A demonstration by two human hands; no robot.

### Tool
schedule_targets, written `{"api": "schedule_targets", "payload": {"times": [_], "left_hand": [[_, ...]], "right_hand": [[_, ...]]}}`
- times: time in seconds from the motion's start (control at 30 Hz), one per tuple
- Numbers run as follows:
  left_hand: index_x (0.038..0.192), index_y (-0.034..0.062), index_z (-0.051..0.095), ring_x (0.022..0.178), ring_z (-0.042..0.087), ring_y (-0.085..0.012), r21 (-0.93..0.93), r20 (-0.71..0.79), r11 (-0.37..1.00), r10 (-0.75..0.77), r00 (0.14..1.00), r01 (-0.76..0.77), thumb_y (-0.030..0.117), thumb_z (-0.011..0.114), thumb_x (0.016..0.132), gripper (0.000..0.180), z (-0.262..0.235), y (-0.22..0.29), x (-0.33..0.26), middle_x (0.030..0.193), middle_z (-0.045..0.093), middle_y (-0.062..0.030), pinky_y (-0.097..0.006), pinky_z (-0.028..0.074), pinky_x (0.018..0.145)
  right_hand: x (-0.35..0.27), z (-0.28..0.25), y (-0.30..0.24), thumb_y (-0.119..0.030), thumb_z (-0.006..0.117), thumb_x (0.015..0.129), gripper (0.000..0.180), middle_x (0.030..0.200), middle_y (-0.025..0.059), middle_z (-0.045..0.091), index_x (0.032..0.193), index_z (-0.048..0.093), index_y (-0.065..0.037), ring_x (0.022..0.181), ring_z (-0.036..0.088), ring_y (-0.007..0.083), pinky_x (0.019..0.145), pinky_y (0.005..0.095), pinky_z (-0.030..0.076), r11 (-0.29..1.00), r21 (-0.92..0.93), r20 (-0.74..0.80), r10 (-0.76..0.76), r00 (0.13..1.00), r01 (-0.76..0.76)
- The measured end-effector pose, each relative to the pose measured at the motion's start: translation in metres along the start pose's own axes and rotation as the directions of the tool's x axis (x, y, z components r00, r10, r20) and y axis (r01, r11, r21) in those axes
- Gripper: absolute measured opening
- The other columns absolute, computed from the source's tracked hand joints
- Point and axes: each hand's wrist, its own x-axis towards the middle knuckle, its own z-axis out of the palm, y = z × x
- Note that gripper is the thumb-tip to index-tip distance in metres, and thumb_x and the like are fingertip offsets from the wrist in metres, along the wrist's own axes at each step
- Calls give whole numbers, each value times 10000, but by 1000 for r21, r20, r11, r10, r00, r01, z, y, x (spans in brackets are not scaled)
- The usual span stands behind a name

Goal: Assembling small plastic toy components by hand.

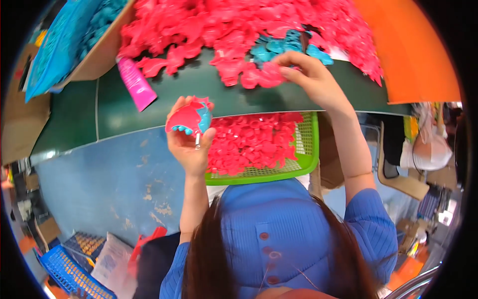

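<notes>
Our left hand point(188, 142) is closed around a small pink-and-blue toy piece point(190, 118), its fingers wrapped behind it and the thumb pressed on its lower edge; a small metal part shows just under the thumb, too small for us to make out. Our right hand point(311, 79) reaches up the dark green surface point(199, 84), fingers pinched on a pink piece point(269, 75) at the near edge of the pink pile point(224, 25). Blue pieces point(279, 47) lie just beyond those fingers, partly buried. A pink tube point(135, 83) lies left of the left hand. Below both hands, a green basket point(279, 172) holds more pink parts, its far side hidden under the surface's edge.
</notes>
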Motion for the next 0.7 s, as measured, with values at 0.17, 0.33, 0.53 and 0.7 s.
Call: {"api": "schedule_targets", "payload": {"times": [0.17, 0.33, 0.53, 0.7], "left_hand": [[1274, -15, 350, 1039, 558, -261, 51, 99, 994, -105, 990, 101, 69, 753, 699, 707, 25, -10, -1, 1254, 465, -166, -391, 486, 890], [1254, -9, 367, 1039, 559, -237, -82, 197, 964, -232, 952, 252, 80, 771, 679, 709, 61, -9, -4, 1246, 470, -175, -365, 511, 848], [1241, -11, 386, 1067, 544, -246, -16, 223, 961, -267, 938, 277, 68, 788, 654, 715, 58, -15, -10, 1245, 473, -175, -367, 495, 879], [1243, -18, 396, 1142, 495, -249, -99, 284, 925, -327, 901, 367, 48, 790, 646, 719, 64, -17, -10, 1249, 482, -177, -356, 421, 963]], "right_hand": [[-71, -96, 36, -89, 446, 887, 171, 881, 25, 569, 927, 590, -5, 884, 526, 97, 806, 243, 403, 905, -15, 41, 426, 904, -425], [-74, -110, 96, -135, 503, 888, 233, 1050, 78, 529, 1113, 501, -73, 1025, 496, 197, 828, 274, 419, 846, -496, -176, 121, 977, -194], [-95, -74, 87, -205, 646, 802, 360, 1064, 125, 556, 1094, 546, -20, 1029, 514, 252, 841, 330, 431, 674, -702, -420, -135, 898, -228], [-99, -58, 84, -174, 697, 749, 425, 1028, 145, 588, 1104, 577, 26, 970, 540, 280, 841, 342, 428, 634, -724, -451, -135, 882, -273]]}}
